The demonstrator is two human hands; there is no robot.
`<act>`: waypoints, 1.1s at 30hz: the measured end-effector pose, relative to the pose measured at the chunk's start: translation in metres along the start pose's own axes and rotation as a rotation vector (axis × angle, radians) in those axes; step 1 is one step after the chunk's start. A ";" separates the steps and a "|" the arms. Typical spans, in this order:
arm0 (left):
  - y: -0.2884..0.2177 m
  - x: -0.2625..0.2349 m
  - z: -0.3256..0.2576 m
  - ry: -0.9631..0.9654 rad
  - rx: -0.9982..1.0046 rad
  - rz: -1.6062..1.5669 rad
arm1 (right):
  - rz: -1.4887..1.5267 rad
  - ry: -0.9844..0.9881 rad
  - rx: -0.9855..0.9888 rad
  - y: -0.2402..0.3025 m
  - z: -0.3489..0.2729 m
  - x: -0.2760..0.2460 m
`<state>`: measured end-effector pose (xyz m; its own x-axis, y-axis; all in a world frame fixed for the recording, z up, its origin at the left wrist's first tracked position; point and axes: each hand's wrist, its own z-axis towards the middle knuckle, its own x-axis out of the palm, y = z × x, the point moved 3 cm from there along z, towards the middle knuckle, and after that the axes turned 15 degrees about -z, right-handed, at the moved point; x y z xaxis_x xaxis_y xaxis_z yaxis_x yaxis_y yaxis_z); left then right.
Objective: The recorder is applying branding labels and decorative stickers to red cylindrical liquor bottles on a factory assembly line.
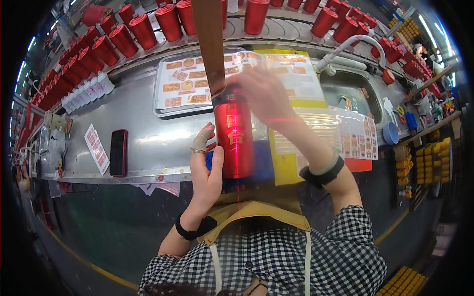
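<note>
In front of me a shiny red bottle (236, 148) with gold raised characters stands upright, its dark neck partly behind my right hand. A bright red light line runs down its front. My left hand (205, 170) rests against the bottle's left side, thumb toward the front and fingers curled at its edge; one finger has a pale wrap. Over the neck, my right hand (264, 93) is smeared by motion, so its fingers cannot be made out. Beyond the bottle, a metal tray (159, 101) carries a sheet of gold and orange stickers (187, 85).
A brown bar (209, 42) comes down close to the bottle's neck. A black phone (118, 153) and sticker strip (97, 149) lie left. Yellow boards (289, 170) and a sink (363, 89) are right. Red bottles (170, 23) line the conveyor (284, 32) behind.
</note>
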<state>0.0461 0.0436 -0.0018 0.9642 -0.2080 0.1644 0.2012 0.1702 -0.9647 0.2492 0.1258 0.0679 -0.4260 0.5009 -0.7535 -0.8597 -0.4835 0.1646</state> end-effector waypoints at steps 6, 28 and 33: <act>0.009 -0.011 0.020 0.057 0.063 0.082 | -0.003 -0.077 -0.318 0.002 -0.048 0.004; 0.037 -0.030 0.081 0.100 0.038 -0.084 | -0.013 0.106 -0.496 0.059 -0.043 -0.010; 0.024 -0.034 0.071 0.061 0.008 -0.045 | -0.183 0.071 -0.166 0.014 0.014 0.018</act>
<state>0.0305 0.1236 -0.0160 0.9418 -0.2743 0.1944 0.2457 0.1668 -0.9549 0.2259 0.1380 0.0654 -0.2412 0.5421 -0.8049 -0.8601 -0.5036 -0.0814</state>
